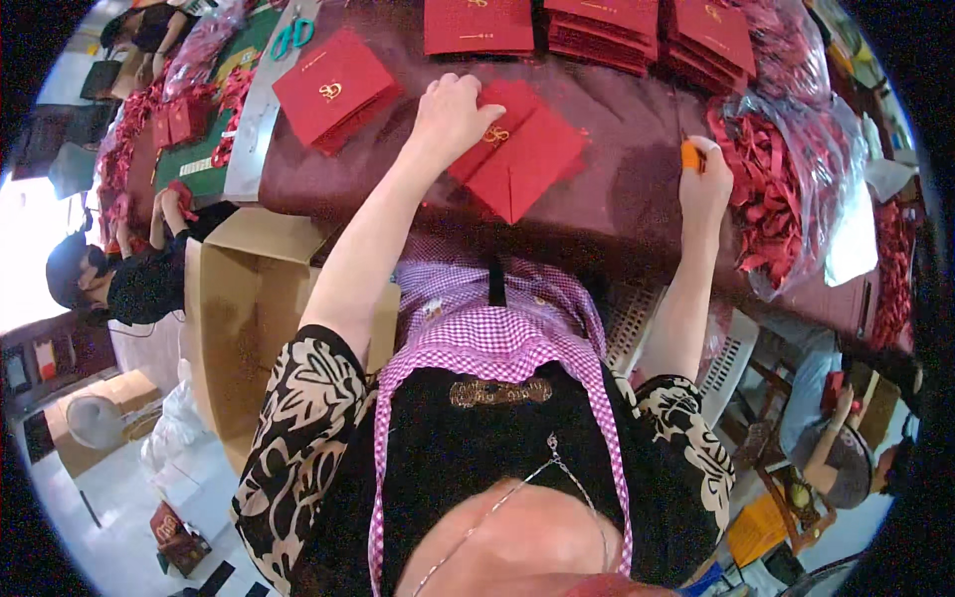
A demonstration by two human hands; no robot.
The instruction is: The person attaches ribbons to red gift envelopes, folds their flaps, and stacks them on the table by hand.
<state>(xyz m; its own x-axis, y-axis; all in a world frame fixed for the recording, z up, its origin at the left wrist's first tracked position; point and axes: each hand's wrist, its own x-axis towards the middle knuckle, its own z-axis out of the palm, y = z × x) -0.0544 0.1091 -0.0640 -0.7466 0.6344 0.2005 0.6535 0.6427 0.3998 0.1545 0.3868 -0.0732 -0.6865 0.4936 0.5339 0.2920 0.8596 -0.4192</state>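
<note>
A red folded card (527, 164) with a gold emblem lies turned cornerwise on the dark red tablecloth in front of me. My left hand (453, 114) is on its upper left edge, fingers bent over it and thumb out across the top. Off to the right, my right hand (704, 184) is closed around a small orange-handled tool (690, 155). A thin dark tip seems to stick out of it; its exact kind is unclear. To the left of the card rests a stack of red cards (336, 88) with gold print.
More red card stacks (602, 28) line the table's far side. At right, a clear plastic bag (781, 189) spills red ribbons. Teal-handled scissors (291, 38) lie far left. An open cardboard box (234, 328) stands left of me. Another person (139, 269) works at the left.
</note>
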